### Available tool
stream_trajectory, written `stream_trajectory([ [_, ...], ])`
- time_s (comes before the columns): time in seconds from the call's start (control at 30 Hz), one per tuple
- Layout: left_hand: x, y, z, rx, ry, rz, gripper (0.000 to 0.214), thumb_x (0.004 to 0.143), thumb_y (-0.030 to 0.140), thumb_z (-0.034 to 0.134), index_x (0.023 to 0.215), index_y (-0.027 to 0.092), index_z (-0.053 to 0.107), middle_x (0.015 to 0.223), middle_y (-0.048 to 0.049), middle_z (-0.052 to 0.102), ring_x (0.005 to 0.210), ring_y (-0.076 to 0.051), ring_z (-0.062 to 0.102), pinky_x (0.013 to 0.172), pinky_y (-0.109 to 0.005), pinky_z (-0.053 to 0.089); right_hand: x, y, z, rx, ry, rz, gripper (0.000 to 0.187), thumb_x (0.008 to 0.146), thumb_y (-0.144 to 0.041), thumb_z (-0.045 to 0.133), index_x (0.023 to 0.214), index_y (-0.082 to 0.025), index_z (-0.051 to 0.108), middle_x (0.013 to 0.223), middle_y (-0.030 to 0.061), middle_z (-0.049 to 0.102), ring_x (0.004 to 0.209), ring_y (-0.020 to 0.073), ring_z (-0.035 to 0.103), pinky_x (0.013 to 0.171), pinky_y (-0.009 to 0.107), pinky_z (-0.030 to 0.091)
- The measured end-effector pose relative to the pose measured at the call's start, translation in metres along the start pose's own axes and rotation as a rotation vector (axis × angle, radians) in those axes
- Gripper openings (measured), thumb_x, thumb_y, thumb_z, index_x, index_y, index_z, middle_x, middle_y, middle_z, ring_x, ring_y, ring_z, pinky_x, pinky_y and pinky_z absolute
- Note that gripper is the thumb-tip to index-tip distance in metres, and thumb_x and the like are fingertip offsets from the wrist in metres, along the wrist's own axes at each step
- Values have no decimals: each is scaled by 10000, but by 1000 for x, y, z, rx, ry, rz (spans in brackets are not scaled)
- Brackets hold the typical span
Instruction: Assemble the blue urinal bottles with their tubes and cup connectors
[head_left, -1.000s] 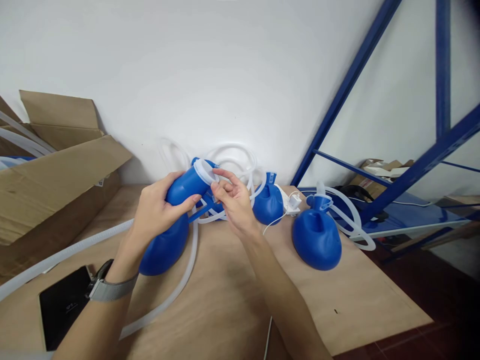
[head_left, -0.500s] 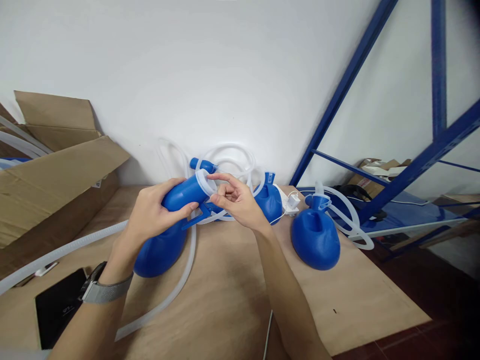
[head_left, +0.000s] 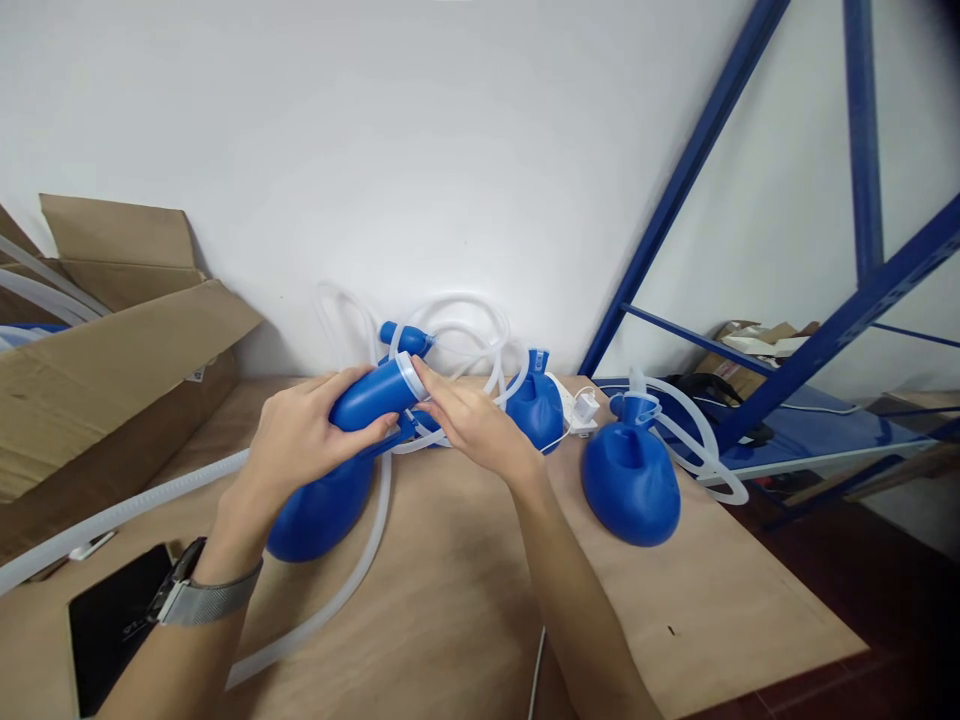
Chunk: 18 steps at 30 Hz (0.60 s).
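Observation:
My left hand wraps around a blue plastic cylinder, held tilted above the table with its white-ringed end toward the right. My right hand presses its fingers, held together, against the white ring at that end, its thumb lower down. The fingers hide the mouth of the cylinder. Just below is a rounded blue plastic bottle, partly covered by my left hand. A blue handle-like part, mostly hidden, shows between the hands. A translucent hose curves over the table beside the bottle.
Two more blue bottles, one near the wall and one at the right, stand with hoses. A power strip with a white plug lies between them. An open cardboard box, a black tablet and a blue metal rack flank the table.
My right hand has moved from a pointing finger at the ring to fingers laid together against the cylinder's end. The cylinder has turned slightly, hiding its mouth.

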<state>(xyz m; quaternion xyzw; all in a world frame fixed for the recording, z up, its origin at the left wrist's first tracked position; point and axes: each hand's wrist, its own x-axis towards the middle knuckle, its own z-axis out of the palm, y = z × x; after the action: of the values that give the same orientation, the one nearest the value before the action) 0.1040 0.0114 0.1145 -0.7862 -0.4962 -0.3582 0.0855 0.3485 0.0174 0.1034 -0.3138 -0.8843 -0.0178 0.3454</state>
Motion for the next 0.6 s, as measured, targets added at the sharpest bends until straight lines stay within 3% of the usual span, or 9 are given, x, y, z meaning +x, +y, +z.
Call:
stream_trajectory([
  [0.1,3,-4,-2,-20,-78,-32,744,832,798,540,1260,224,743,988,-95,827,885,-352,777,769,-395,554,-1,6,8,-103,-37,21,546,1136,-253,359,1655,-90,314,1243,178,765,1151,278,740,986,447,607],
  [0.23,7,-14,-8,-98,-162,-35,767,789,790,572,1246,201,751,1018,-92,831,888,-340,776,799,-387,569,-2,8,6,-29,-92,33,553,1066,-112,443,1618,-150,421,1181,117,798,1074,248,765,953,397,614],
  [0.37,4,-34,-23,-228,-197,-25,676,749,756,649,1138,218,775,1051,-43,830,901,-322,773,836,-379,591,-16,14,-29,205,92,84,365,1075,-270,501,1375,-262,707,1180,56,807,1011,247,774,915,381,612],
  [0.4,3,-40,-27,-226,-166,-52,664,740,759,656,1114,224,776,1024,-24,829,872,-317,769,831,-389,594,-22,16,-41,223,172,127,348,1083,-311,491,1312,-260,748,1154,55,813,981,249,776,890,383,610],
  [0.47,0,-47,-34,-202,-107,-113,650,738,762,651,1102,237,772,953,7,820,810,-303,757,794,-398,595,-32,20,-63,183,208,262,354,1086,-352,496,1306,-257,756,1152,61,815,977,263,771,898,404,590],
  [0.6,1,-47,-35,-214,-143,-111,663,743,745,638,1154,240,760,1002,-6,820,853,-297,761,792,-382,591,-44,28,-80,130,-73,436,355,1058,-376,557,1350,-287,738,1311,59,767,1199,319,719,1052,458,514],
])
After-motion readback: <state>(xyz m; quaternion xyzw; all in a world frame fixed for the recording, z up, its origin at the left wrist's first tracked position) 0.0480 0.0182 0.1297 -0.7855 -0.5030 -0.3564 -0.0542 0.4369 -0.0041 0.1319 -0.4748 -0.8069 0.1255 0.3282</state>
